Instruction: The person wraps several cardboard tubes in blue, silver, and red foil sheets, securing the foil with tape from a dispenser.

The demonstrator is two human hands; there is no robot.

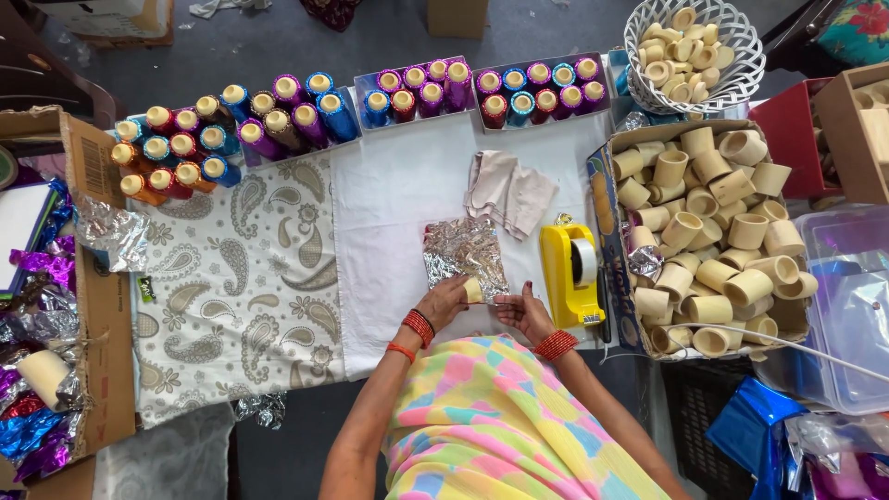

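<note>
On white cloth: left hand (445, 301) grips tube (473, 291), half hidden; right hand (523, 313) pinches silver foil (464, 252) edge.

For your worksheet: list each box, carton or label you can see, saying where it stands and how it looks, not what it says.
Brown carton: right of the cloth, open, full of cream tubes.
Brown carton: far left, open, holding crumpled foil.
White trays: along the back, holding foil-wrapped tubes.
Clear plastic tub: far right.
Small green label: on the paisley cloth.
</note>
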